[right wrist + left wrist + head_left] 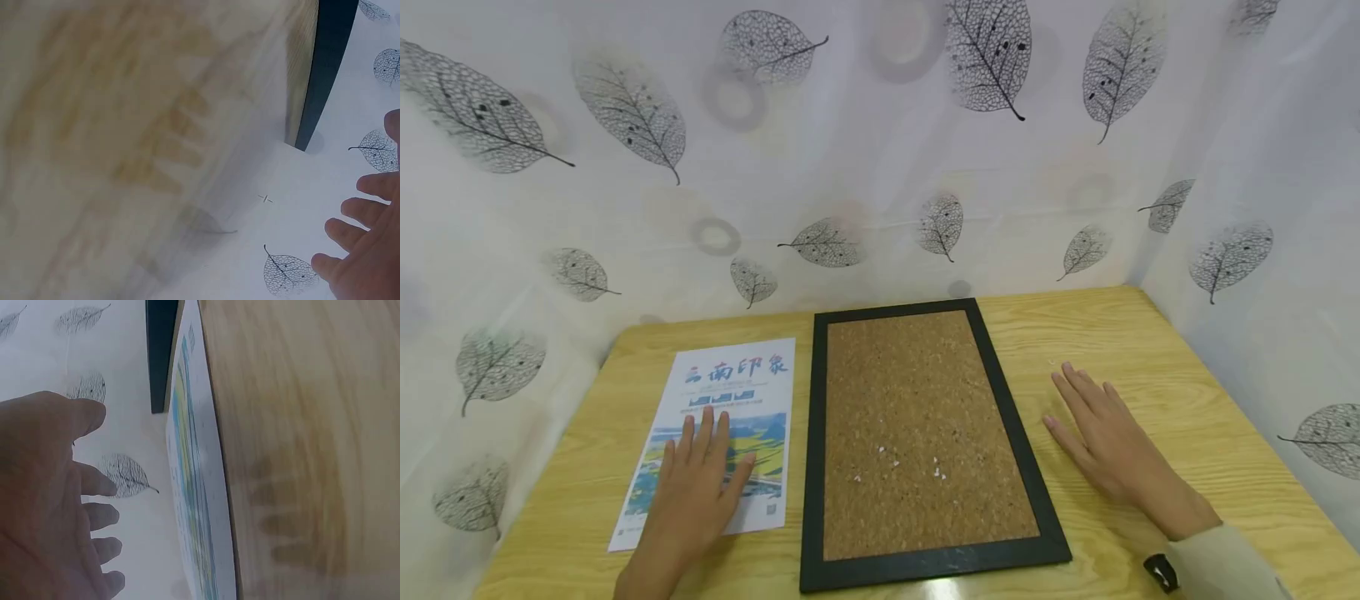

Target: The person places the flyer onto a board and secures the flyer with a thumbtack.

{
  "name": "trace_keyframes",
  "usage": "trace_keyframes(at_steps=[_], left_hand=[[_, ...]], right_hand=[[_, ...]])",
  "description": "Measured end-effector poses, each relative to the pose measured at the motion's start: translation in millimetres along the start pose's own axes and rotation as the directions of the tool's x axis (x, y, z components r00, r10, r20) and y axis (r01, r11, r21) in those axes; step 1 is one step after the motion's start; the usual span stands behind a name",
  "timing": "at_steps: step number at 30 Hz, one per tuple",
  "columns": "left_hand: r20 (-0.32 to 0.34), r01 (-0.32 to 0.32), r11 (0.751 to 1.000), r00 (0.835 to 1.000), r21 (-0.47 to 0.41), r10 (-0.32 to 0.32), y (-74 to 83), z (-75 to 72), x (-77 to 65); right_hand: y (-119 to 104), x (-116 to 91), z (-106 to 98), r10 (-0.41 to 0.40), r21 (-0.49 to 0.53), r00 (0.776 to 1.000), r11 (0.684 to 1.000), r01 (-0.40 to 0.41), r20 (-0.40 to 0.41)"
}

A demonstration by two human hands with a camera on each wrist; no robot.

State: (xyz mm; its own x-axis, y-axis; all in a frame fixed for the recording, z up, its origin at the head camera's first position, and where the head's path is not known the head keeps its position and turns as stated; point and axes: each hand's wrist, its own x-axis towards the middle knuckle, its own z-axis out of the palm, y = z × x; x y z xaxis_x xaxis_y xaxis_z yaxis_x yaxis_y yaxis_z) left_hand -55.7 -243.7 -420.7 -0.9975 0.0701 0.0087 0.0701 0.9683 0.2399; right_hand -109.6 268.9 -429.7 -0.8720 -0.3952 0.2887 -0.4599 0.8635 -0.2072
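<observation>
My left hand (696,492) hovers over a printed poster (760,458), fingers straight and slightly spread, holding nothing. The poster has large Chinese characters at the top and a colourful landscape below; the hand hides part of it. In the left wrist view, a gap shows between the left hand (44,494) and the poster's sheet (200,456). A cork board (917,392) in a black frame (816,417) lies in the middle, with several small white bits (937,472) on its lower half. To its right, my right hand (1105,442) is held over the table with fingers extended, holding nothing.
The wooden table (1150,358) is bordered at the back and sides by a white curtain (865,183) with a leaf print. A tiny pale object (1051,362) lies on the table ahead of the right fingertips. A dark band (1162,572) is at the right wrist.
</observation>
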Motion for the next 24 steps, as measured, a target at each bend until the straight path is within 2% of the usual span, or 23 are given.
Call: trace_keyframes(at_steps=[8, 17, 21, 24], left_hand=[[0.009, 0.050, 0.997, 0.999, -0.050, -0.050, -33.2, -7.4, 0.9], [0.032, 0.176, 0.981, 0.984, -0.078, -0.174, -69.4, -7.5, -5.0], [0.093, 0.277, 0.958, 0.959, -0.076, -0.269, -78.4, -8.9, -7.0], [0.148, 0.360, 0.931, 0.926, -0.059, -0.349, -81.6, -11.9, -6.4]], right_hand=[[8.8, 7.2, 2.5, 0.058, 0.085, 0.996, 0.994, -0.064, 0.064], [19.9, 20.4, 5.0, 0.111, 0.137, 0.990, 0.983, -0.123, 0.093], [26.4, 26.5, 6.8, 0.137, 0.162, 0.986, 0.975, -0.152, 0.098], [32.5, 30.7, 8.9, 0.146, 0.177, 0.984, 0.971, -0.161, 0.097]])
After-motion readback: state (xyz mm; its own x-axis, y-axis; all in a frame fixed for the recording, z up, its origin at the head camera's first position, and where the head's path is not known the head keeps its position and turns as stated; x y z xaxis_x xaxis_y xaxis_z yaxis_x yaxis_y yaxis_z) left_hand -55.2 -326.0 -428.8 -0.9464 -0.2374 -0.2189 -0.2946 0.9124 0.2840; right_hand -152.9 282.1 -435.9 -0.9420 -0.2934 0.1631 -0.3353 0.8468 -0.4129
